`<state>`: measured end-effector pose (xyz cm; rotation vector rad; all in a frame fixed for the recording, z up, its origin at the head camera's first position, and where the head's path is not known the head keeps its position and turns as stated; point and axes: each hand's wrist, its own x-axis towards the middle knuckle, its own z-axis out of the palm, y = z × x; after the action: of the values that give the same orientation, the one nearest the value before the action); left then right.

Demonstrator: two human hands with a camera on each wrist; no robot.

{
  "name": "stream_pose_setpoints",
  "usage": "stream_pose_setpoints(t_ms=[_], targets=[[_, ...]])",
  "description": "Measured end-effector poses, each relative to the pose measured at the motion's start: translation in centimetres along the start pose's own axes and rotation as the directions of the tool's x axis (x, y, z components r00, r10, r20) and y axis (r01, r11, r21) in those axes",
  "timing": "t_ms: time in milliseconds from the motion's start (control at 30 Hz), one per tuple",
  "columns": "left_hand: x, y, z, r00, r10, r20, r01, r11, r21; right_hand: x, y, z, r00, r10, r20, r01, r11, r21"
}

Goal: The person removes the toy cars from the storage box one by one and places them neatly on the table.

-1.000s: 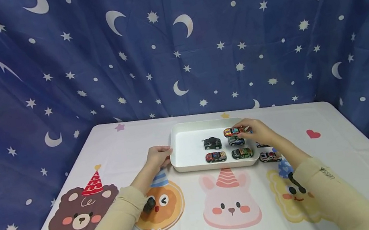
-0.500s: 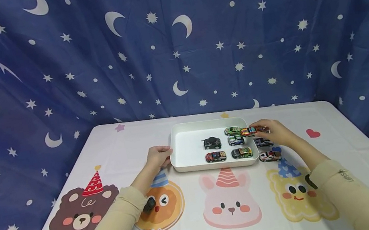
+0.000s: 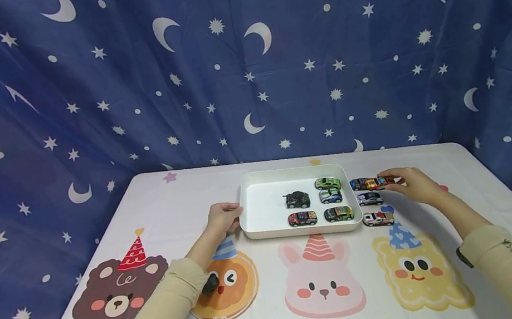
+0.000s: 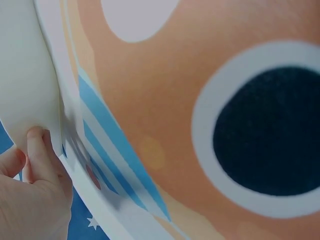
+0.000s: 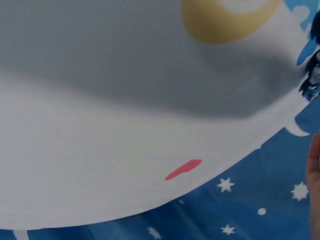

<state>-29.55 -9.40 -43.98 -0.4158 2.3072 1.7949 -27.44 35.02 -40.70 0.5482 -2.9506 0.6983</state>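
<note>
Orange car [image 3: 379, 183], apparently pinched by right hand [image 3: 414, 186].

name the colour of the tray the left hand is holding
White: the tray shows best in the head view.

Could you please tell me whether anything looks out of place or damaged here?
Nothing is visibly spilled or damaged. Only the small black tank-like toy in the white rectangular tray stands out mildly, because the four other toys there are colourful patterned cars.
</note>
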Motion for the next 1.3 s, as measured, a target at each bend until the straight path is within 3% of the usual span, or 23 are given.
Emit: stream_pose_setpoints(t_ms=[533,767,900,1300], targets=[[-0.1,0.4,-0.5,1.000,-0.025,0.008,0.025,1.000,-0.006,1.2,3.8,-0.4,0.998,0.036,0.059,-0.034,0.998,-0.044],[-0.2,0.5,-0.5,1.000,0.011,0.027,-0.011,1.000,0.020,1.2,5.8,-0.2,0.996,0.054,0.070,-0.049,0.996,-0.069],[-0.3,0.4,-0.4,1.000,0.001,0.026,-0.002,1.000,0.013,1.0,6.7,0.2,0.994,0.067,0.089,-0.060,0.995,-0.080],[-0.4,0.3,-0.3,1.000,-0.012,0.025,0.011,1.000,0.021,1.1,6.4,0.6,0.985,0.138,0.104,-0.125,0.985,-0.118]])
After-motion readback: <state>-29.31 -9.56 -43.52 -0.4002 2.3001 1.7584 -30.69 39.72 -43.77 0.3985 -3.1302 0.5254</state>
